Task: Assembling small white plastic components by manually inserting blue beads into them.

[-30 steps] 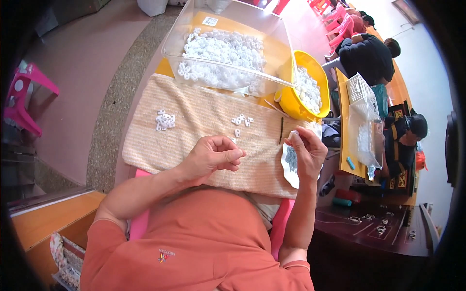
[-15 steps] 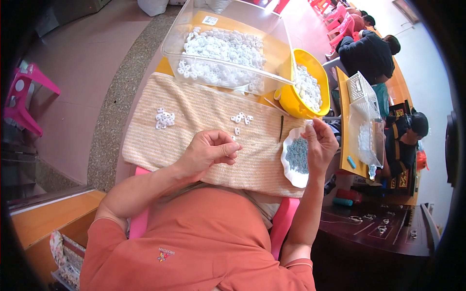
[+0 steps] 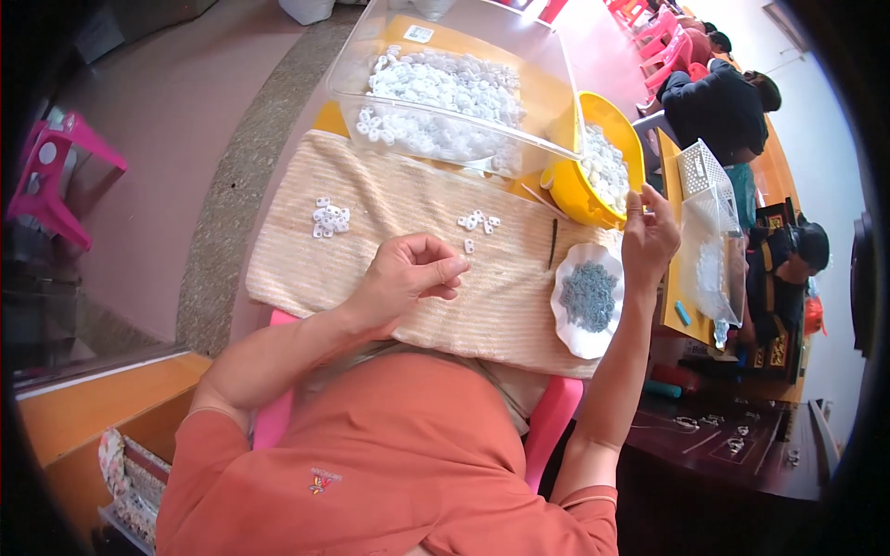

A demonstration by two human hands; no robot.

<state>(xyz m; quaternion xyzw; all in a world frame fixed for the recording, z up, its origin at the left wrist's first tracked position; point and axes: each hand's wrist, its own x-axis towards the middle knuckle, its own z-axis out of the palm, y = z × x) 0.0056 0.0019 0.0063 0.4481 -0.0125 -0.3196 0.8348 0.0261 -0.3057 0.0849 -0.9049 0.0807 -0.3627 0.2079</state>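
Note:
My left hand [image 3: 413, 281] is closed in a pinch over the towel [image 3: 371, 195], thumb against the index finger. Anything between its fingertips is too small to make out. Just beyond lie several small white plastic pieces with holes [image 3: 477, 222], and a second little heap of white pieces [image 3: 329, 219] sits farther left. My right hand [image 3: 652, 236] is raised beside the yellow bucket [image 3: 570, 185], thumb and fingers pinched together, their contents unclear. Below it stands a white scalloped dish [image 3: 567, 320] holding many small grey-blue parts [image 3: 590, 296].
A clear plastic bin [image 3: 547, 120] full of white pieces stands at the far side. A thin dark stick [image 3: 553, 245] lies near the dish. At right are a white perforated basket [image 3: 700, 171] and people working [image 3: 714, 111]. A pink stool [image 3: 60, 176] is at left.
My right hand has moved up and right, away from the dish toward the bucket's right side, so the dish shows more fully. My left hand keeps its pinch. The whole view has shifted slightly.

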